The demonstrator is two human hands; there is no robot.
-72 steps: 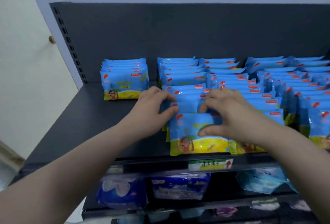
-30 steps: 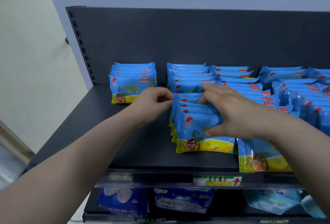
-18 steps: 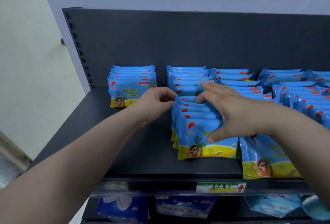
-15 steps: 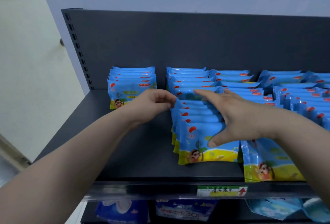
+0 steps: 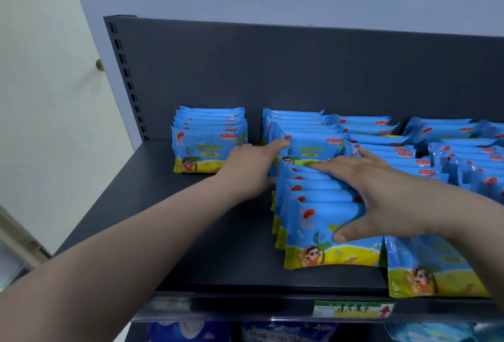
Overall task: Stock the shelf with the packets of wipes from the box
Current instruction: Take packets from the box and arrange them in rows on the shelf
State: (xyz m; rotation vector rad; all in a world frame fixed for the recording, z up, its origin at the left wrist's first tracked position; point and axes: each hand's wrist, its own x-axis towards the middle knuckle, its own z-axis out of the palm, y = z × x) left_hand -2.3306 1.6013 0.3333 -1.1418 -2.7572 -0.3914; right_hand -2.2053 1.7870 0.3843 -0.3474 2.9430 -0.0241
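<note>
The right hand (image 5: 387, 197) spans the near row of packets (image 5: 321, 199), thumb (image 5: 345, 235) on the front face and fingers over the tops. Its grip grasps the whole row, probably so the upright packets move as one block and do not topple. The left hand (image 5: 251, 167) lies flat against the row's far left side, its grip released, likely squaring that edge against the far packets (image 5: 308, 148). The row stands mid-shelf (image 5: 191, 232), right of a separate stack (image 5: 207, 148). No box is in view.
</note>
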